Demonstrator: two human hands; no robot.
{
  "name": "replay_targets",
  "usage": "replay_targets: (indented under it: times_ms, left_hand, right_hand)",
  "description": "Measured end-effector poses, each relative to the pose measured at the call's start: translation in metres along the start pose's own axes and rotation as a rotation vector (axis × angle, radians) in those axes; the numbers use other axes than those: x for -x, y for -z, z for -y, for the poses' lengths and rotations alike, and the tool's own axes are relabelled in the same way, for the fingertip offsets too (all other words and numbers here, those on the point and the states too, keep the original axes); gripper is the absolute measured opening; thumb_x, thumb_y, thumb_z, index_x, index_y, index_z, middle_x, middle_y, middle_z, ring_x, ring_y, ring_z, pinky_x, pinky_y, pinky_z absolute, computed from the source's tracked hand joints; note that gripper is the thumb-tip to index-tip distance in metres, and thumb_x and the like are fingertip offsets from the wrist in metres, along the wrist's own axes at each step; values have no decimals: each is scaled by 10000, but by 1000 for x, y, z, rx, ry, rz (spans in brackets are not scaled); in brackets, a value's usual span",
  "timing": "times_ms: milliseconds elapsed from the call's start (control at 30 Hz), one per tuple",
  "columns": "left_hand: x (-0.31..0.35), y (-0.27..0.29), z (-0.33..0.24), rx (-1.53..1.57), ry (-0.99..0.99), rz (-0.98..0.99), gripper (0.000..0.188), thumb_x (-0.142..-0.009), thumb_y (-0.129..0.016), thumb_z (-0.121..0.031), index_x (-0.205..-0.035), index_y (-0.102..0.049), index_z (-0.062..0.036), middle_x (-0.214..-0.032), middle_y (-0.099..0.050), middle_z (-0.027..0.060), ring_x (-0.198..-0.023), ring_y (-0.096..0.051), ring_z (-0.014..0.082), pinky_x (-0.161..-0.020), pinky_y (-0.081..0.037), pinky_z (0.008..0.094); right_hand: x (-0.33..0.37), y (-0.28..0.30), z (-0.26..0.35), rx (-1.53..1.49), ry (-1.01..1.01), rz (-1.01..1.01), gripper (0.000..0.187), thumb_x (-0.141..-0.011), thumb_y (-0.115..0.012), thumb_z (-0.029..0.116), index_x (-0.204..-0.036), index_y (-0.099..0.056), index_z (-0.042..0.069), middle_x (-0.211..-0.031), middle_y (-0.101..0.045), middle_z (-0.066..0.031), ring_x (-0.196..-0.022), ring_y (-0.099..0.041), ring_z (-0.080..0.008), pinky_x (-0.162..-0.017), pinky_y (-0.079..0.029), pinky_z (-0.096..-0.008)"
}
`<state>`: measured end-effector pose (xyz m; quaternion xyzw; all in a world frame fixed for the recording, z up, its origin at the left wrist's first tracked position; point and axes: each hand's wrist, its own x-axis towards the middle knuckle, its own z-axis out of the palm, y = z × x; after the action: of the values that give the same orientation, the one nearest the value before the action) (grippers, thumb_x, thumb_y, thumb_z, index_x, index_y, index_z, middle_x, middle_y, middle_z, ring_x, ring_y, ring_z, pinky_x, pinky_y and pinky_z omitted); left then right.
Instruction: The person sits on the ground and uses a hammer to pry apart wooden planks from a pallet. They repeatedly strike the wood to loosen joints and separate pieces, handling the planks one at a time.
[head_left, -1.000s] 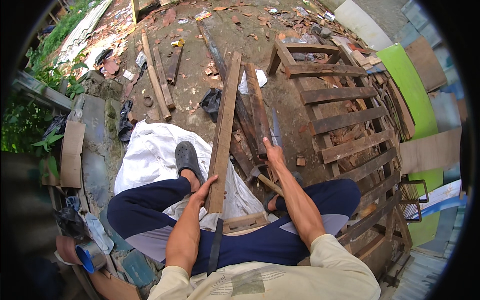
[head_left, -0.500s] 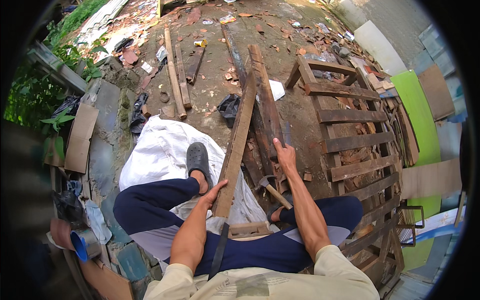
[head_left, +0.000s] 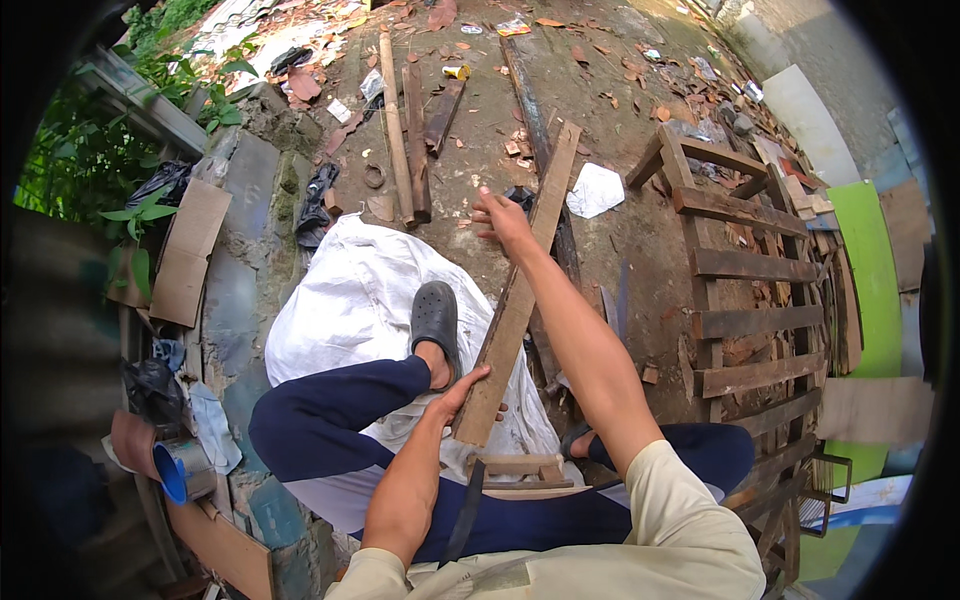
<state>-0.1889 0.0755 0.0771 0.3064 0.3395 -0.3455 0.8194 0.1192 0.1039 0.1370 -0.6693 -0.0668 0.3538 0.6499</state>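
A long wooden plank (head_left: 525, 285) slants up and away from my lap. My left hand (head_left: 460, 395) is closed around its near end, thumb on the upper face and fingertips showing at the right edge. My right hand (head_left: 506, 222) reaches across the plank's far half, fingers apart and pointing left, holding nothing. Beyond the plank, a long dark beam (head_left: 526, 85) lies on the ground, partly hidden by the plank and my right arm. Close to my lap sits a small wooden frame (head_left: 520, 466), and a dark strap (head_left: 466, 515) hangs in front of my shirt.
A white sack (head_left: 345, 285) spreads under my clog-shod foot (head_left: 434, 320). To the right lies a slatted wooden pallet (head_left: 755, 263). Loose wood strips (head_left: 396, 130) lie ahead at left, near a low broken wall (head_left: 230, 270). White plastic (head_left: 597, 190) rests beyond the plank.
My right hand has let go of the darker plank, which no longer shows, and has swung left over the plank in my left hand. The hammer is now hidden.
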Motion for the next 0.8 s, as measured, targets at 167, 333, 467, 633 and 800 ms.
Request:
replay_targets:
  times_ms: [167, 333, 467, 633, 800]
  left_hand:
    - [-16, 6, 6, -59, -40, -98, 896, -840, -571, -726, -1333, -545, 21, -1186, -663, 210, -1039, -677, 316, -900, -518, 449]
    - [-36, 25, 20, -96, -15, -236, 921, -831, -573, -739, -1401, -511, -19, -1317, -601, 169, -1164, -590, 290, -992, -450, 436]
    - [-44, 7, 15, -174, 20, -219, 958, -856, -539, -742, -1508, -411, -52, -1481, -491, 147, -1314, -491, 288, -1098, -358, 426]
    - [-32, -5, 24, -294, -107, -394, 966, -892, -475, -749, -1506, -401, -7, -1492, -476, 169, -1333, -479, 291, -1124, -328, 404]
    - [-40, -12, 28, -434, -179, -510, 1029, -888, -436, -787, -1436, -453, 83, -1416, -532, 218, -1257, -543, 303, -1073, -386, 386]
  right_hand:
    - [64, 157, -95, 247, 51, -513, 439, -1000, -562, 426, -939, -683, 9, -863, -707, -73, -768, -647, -138, -591, -470, -285]
    - [187, 255, -241, 1000, -531, -242, 601, -963, -522, 483, -1080, -697, -79, -1146, -654, -316, -1131, -623, -449, -980, -476, -488]
    - [244, 255, -298, 1048, -718, -92, 670, -906, -594, 569, -1168, -685, -40, -1230, -662, -250, -1191, -625, -370, -1005, -475, -454]
    - [262, 202, -223, 938, -847, 85, 668, -826, -722, 561, -1225, -682, 27, -1269, -662, -190, -1190, -637, -308, -993, -489, -422]
    - [256, 199, -208, 985, -788, -35, 612, -783, -790, 497, -1157, -713, 18, -1187, -699, -185, -1108, -678, -309, -913, -518, -415]
